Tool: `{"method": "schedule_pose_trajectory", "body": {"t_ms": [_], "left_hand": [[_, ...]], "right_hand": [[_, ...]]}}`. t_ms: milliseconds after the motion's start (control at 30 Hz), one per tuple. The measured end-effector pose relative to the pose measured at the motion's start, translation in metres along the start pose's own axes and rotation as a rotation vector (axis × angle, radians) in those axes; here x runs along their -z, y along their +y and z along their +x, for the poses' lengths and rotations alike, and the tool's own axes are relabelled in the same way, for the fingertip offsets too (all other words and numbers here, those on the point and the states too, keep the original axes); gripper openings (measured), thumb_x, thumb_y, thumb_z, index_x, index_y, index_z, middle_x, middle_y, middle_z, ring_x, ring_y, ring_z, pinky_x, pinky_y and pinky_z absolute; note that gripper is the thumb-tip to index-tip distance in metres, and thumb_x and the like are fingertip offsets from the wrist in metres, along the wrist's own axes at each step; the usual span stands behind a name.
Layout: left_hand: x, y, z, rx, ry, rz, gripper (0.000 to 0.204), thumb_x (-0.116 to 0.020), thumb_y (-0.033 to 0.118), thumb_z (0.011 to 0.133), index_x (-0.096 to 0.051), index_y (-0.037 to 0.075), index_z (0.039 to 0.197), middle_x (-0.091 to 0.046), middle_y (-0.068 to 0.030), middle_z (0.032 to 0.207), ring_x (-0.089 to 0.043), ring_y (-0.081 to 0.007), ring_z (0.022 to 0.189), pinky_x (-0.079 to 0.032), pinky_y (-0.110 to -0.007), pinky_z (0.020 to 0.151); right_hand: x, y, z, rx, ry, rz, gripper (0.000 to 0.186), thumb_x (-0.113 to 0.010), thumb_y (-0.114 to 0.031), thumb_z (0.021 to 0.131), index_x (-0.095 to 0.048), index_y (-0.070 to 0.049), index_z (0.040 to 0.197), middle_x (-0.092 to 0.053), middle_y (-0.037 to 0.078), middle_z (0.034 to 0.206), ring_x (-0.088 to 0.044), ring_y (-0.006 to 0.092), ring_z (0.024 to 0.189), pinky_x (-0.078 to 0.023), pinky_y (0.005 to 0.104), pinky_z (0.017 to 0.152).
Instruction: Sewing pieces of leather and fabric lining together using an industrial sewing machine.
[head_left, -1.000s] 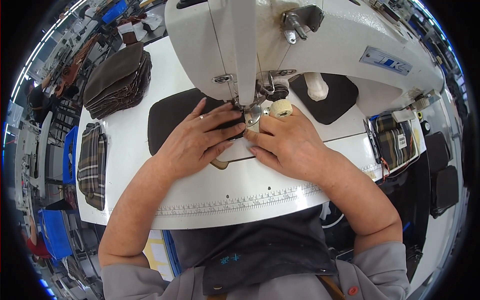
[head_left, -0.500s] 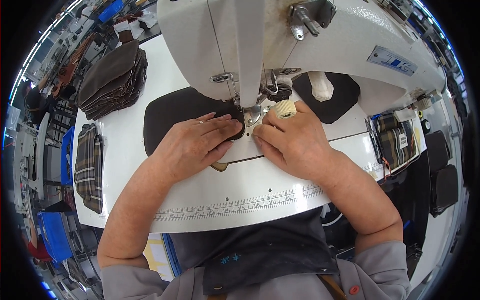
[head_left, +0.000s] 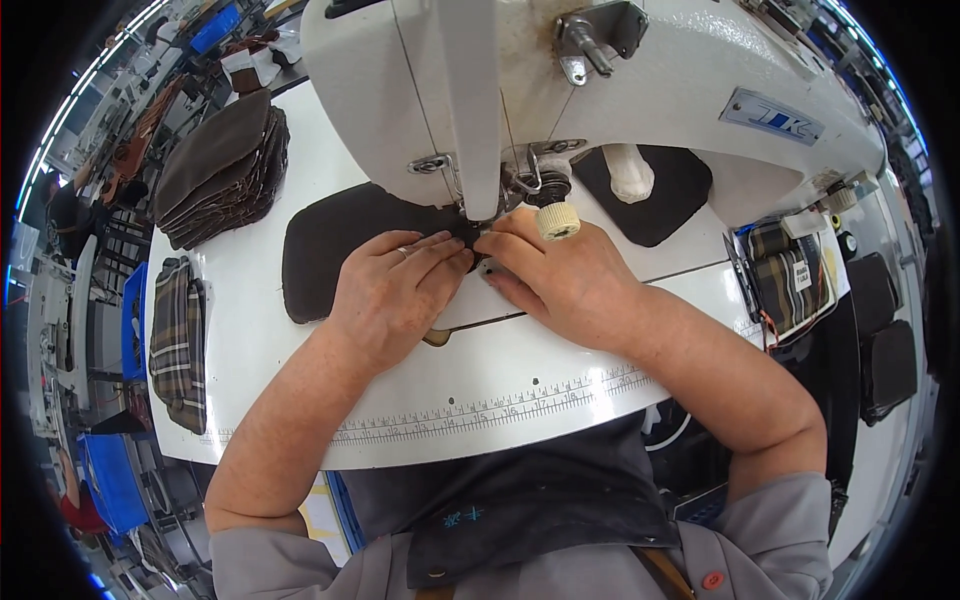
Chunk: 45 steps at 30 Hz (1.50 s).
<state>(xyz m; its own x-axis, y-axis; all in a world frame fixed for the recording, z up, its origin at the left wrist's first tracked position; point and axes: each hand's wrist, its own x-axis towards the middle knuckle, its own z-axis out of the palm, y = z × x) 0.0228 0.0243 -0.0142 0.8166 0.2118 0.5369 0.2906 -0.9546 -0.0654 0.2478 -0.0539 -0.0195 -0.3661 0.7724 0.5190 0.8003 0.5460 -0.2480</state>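
Note:
A dark brown, leather-like piece (head_left: 335,255) with rounded corners lies flat on the white sewing table. Its right end sits beneath the needle area of a white sewing machine (head_left: 640,95). My left hand (head_left: 390,300) rests on the piece, fingers stretched and lying flat near its right edge. Close beside it, my right hand (head_left: 575,285) has its bent fingers pressed together at that edge, thumb tucked low. The machine's cream knob (head_left: 558,221) stands just over my right knuckles. My fingers and the machine head hide the needle's contact with the piece.
A stack of dark brown pieces (head_left: 215,170) stands at the back left, with folded plaid fabric (head_left: 178,345) nearer. Another dark piece (head_left: 680,195) lies under the machine arm. At the right are a plaid item (head_left: 785,275) and a dark stack (head_left: 888,365). A ruler strip (head_left: 480,415) follows the front edge.
My right hand has moved left, its fingertips now at the edge of the dark piece and close to my left fingers. The piece has turned slightly.

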Motion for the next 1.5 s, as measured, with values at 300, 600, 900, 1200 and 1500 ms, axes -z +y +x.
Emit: {"method": "schedule_pose_trajectory", "body": {"t_ms": [300, 600, 900, 1200, 1500], "left_hand": [[0.029, -0.004, 0.005, -0.006, -0.312, -0.076, 0.039, -0.063, 0.004, 0.085, -0.072, 0.005, 0.123, -0.072, -0.0079, 0.131, -0.066, -0.0231, 0.129, -0.048, -0.045, 0.115], [0.023, -0.022, 0.007, -0.047, -0.331, -0.127, 0.039, -0.063, 0.003, 0.087, -0.075, 0.007, 0.124, -0.073, -0.0049, 0.131, -0.065, -0.0213, 0.130, -0.049, -0.041, 0.114], [0.017, -0.008, 0.014, 0.033, -0.319, 0.003, 0.035, -0.058, 0.005, 0.093, -0.072, 0.001, 0.125, -0.072, -0.0153, 0.131, -0.068, -0.0273, 0.124, -0.055, -0.041, 0.105], [0.014, 0.047, 0.034, 0.315, -0.470, 0.219, 0.049, -0.056, 0.014, 0.090, -0.063, -0.013, 0.130, -0.066, -0.0324, 0.131, -0.069, -0.0363, 0.120, -0.056, -0.044, 0.102], [-0.001, 0.043, 0.005, 0.376, -0.185, 0.090, 0.060, -0.062, 0.037, 0.091, -0.067, -0.010, 0.128, -0.069, -0.0268, 0.132, -0.068, -0.0318, 0.125, -0.049, -0.044, 0.105]], "right_hand": [[0.005, 0.003, 0.003, 0.056, -0.019, -0.026, 0.015, -0.078, -0.016, 0.085, -0.077, -0.009, 0.098, -0.065, 0.002, 0.101, -0.069, 0.0209, 0.081, -0.054, 0.0364, 0.063], [0.002, 0.003, 0.003, 0.032, 0.011, -0.023, 0.015, -0.076, -0.017, 0.086, -0.077, -0.009, 0.100, -0.064, 0.005, 0.089, -0.065, 0.0247, 0.080, -0.050, 0.0396, 0.067], [0.004, 0.001, 0.003, 0.020, -0.010, -0.102, 0.025, -0.074, -0.024, 0.089, -0.077, -0.006, 0.106, -0.064, 0.008, 0.084, -0.063, 0.0273, 0.083, -0.047, 0.0421, 0.071], [0.007, 0.002, 0.002, 0.019, -0.014, -0.076, 0.027, -0.074, -0.023, 0.088, -0.075, -0.006, 0.109, -0.065, 0.010, 0.093, -0.064, 0.0288, 0.088, -0.048, 0.0432, 0.074], [0.007, 0.000, 0.004, -0.010, -0.011, -0.065, 0.029, -0.074, -0.022, 0.087, -0.074, -0.006, 0.111, -0.066, 0.011, 0.092, -0.065, 0.0297, 0.087, -0.048, 0.0433, 0.075]]}}
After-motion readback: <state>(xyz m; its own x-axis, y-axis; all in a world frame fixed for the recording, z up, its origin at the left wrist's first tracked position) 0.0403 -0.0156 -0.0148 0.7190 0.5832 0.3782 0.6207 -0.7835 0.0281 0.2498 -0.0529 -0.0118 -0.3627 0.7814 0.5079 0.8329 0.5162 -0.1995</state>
